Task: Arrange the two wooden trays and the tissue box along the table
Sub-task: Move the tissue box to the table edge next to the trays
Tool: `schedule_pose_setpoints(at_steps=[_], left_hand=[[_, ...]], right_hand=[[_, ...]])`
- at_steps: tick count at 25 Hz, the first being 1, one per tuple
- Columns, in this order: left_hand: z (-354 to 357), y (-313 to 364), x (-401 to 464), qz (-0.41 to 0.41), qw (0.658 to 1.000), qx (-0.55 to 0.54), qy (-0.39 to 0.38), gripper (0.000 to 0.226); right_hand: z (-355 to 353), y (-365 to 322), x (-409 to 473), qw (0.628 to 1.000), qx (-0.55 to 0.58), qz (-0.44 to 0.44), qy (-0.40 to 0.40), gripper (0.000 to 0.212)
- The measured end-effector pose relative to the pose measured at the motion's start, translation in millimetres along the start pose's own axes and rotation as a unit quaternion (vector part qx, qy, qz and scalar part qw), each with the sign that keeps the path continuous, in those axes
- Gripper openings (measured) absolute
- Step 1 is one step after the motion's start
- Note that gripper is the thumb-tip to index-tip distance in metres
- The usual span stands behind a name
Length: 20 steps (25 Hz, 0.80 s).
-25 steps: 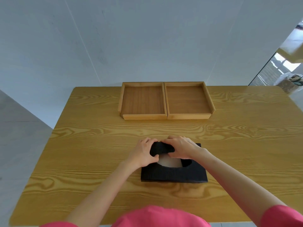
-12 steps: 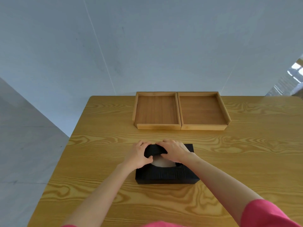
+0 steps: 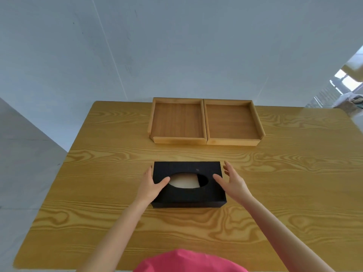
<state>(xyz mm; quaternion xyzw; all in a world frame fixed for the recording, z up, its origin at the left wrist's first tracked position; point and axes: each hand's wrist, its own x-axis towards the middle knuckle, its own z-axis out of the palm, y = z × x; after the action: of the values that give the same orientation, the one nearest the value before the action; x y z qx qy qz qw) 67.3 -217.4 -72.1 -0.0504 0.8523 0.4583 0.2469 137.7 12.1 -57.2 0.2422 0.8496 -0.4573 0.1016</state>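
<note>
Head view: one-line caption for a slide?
Both hands, left and right, flank a black tissue box in front of two adjoining wooden trays.

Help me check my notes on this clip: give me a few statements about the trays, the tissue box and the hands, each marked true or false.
1. The two wooden trays, left tray and right tray, sit side by side at the far edge of the table. True.
2. Something lies in the left tray. False: both trays are empty.
3. The black tissue box lies nearer the person than the trays. True.
4. The right hand grips the box firmly. False: it is open, fingers spread by the box's right end.
5. The left hand touches the box's left end, thumb on top. True.
</note>
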Motion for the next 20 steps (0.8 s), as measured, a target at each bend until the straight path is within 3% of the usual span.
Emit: schedule_pose_setpoints(at_steps=[6,20], left_hand=[[7,-6,-14,-0.039,0.995,-0.088,-0.012,0.067],[-7,-17,-21,-0.056,0.990,-0.132,-0.011,0.071]], right_hand=[[21,15,-12,0.981,0.169,0.098,0.011,0.050],[40,-2,-23,0.976,0.171,0.123,0.055,0.038]])
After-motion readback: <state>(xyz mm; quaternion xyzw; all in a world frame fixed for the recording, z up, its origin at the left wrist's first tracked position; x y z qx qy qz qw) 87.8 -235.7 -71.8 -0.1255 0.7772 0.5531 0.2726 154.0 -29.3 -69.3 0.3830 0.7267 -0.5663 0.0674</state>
